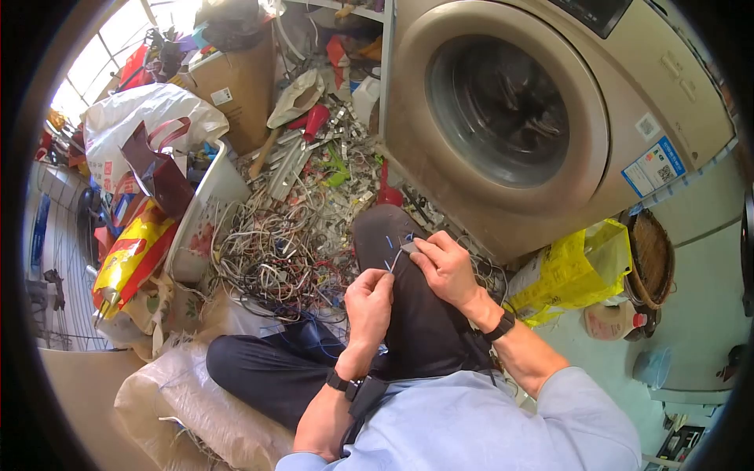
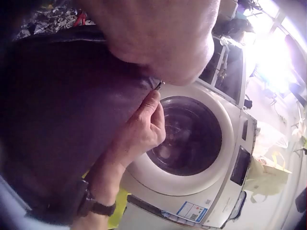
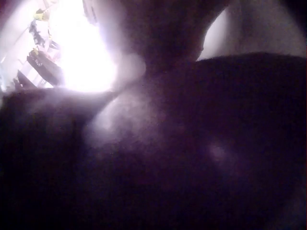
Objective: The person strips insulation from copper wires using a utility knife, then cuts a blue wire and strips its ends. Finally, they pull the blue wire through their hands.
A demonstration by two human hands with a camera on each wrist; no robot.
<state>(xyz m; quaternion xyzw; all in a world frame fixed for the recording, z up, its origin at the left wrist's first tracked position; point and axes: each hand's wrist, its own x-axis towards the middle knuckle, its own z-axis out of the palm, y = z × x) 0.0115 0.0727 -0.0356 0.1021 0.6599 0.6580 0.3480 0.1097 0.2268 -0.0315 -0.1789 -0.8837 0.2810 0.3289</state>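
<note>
Over the raised knee in dark trousers, the left hand (image 1: 369, 304) pinches a thin blue-and-white wire (image 1: 390, 264) between thumb and fingertips. Just right of it the right hand (image 1: 446, 269) pinches a small greyish piece (image 1: 409, 247), too small to make out. Short blue bits (image 1: 389, 242) lie on the trouser leg near the fingertips. In the left wrist view the right hand (image 2: 140, 128) holds a tiny dark-tipped piece (image 2: 160, 86) by the knee, and the left hand (image 2: 153, 38) fills the top. The right wrist view is mostly dark and blurred.
A tangled heap of cables (image 1: 271, 247) and metal scraps covers the floor ahead. The washing machine (image 1: 597, 169) stands at the right, a yellow bag (image 1: 577, 271) below it. A filled white bin (image 1: 206, 224) and a cardboard box (image 1: 236, 94) stand left. A pale sack (image 1: 188, 392) lies lower left.
</note>
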